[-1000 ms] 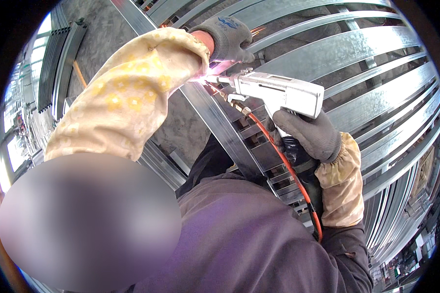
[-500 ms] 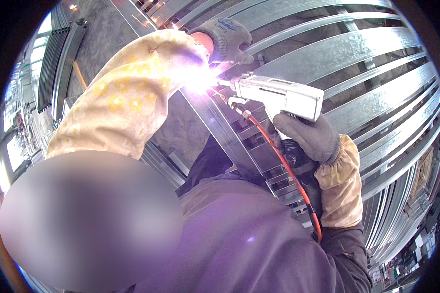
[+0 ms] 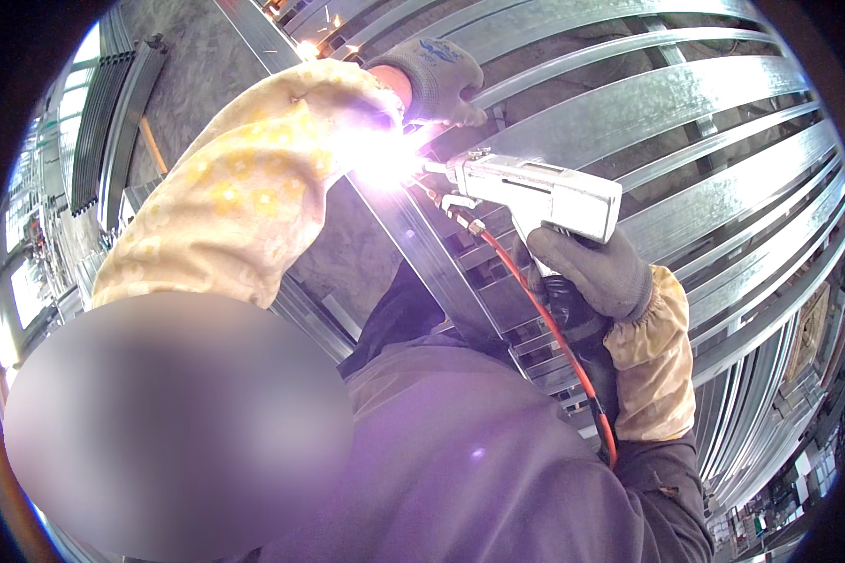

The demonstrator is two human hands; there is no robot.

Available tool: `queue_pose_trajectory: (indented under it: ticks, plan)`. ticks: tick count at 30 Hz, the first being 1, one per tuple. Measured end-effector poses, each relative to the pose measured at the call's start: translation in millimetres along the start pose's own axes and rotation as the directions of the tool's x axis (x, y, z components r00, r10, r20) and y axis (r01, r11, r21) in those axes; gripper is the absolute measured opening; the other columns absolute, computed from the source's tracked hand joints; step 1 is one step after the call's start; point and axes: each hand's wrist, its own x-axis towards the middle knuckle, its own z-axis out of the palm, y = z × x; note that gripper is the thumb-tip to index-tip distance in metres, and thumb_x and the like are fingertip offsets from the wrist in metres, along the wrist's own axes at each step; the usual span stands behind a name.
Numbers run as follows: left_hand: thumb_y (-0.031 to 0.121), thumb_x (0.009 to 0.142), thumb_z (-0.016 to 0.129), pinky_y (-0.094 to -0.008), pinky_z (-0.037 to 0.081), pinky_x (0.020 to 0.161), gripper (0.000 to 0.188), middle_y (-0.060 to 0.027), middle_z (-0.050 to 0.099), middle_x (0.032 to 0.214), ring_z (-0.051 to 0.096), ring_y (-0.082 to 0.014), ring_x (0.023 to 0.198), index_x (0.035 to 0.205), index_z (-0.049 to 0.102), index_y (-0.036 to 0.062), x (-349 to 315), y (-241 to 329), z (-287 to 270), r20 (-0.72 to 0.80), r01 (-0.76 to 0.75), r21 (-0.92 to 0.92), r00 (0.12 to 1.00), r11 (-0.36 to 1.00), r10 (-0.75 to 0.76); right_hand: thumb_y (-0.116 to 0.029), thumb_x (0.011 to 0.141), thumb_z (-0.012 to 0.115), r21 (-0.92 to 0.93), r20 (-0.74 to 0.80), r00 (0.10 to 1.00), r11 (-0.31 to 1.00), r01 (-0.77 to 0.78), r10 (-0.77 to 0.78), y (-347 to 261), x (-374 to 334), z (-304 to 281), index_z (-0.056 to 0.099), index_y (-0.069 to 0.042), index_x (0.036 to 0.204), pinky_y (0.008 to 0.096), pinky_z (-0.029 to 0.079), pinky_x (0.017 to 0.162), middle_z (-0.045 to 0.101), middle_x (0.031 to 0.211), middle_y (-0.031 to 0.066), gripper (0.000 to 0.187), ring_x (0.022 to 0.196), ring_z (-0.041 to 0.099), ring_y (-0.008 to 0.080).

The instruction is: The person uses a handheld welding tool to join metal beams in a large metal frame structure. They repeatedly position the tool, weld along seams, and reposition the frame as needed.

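Observation:
My gloved right hand (image 3: 601, 272) is wrapped round the grip of a silver handheld welding gun (image 3: 545, 188). The gun's nozzle points left into a white-violet glare (image 3: 385, 161) on a long metal beam (image 3: 432, 258), and the glare hides the spot where tip and beam meet. A red hose (image 3: 545, 314) runs down from near the nozzle past my right wrist. Just beyond the glare, my gloved left hand (image 3: 441, 80) lies by the metal slats (image 3: 554, 108) with its fingers curled; what they hold, if anything, is hidden. A tan patterned sleeve (image 3: 239, 183) covers the left arm.
Parallel metal slats with gaps between them spread across the right side. Sparks (image 3: 307, 49) show at the upper edge. A stack of dark metal profiles (image 3: 99, 113) lies at the far left, above a grey floor (image 3: 197, 75). A blurred oval covers the lower left.
The gun has shifted very slightly right and down at its nozzle. The glare looks a little larger, and the sparks at the top are brighter. My left hand stays in place.

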Motion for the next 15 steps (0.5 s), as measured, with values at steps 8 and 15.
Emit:
queue_pose_trajectory:
  ticks: [8, 15]
  plan:
    - [0.052, 0.084, 0.071, -0.0429, 0.051, 0.075, 0.042, -0.0081, 0.064, 0.077, 0.067, -0.0272, 0.079, 0.077, 0.064, 0.0114, 8, -5, 14, -0.067, 0.042, -0.014, 0.997, 0.999, -0.042, -0.02, 0.098, 0.069, 0.03, 0.028, 0.996, 0.995, -0.09, 0.089, -2, -3, -5, 0.061, 0.001, 0.129, 0.0292, 0.054, 0.087, 0.07, 0.109, 0.0079, 0.038, 0.1, 0.066, 0.0137]
    - [0.052, 0.084, 0.072, -0.0434, 0.052, 0.075, 0.04, -0.0117, 0.069, 0.086, 0.068, -0.0308, 0.083, 0.084, 0.069, 0.0112, 9, -7, 17, -0.103, 0.004, 0.054, 0.995, 0.999, 0.002, -0.018, 0.095, 0.072, -0.006, -0.024, 0.996, 0.996, -0.085, 0.085, -8, -16, -7, 0.061, 0.001, 0.128, 0.0289, 0.053, 0.085, 0.07, 0.109, 0.0071, 0.039, 0.097, 0.064, 0.0122]
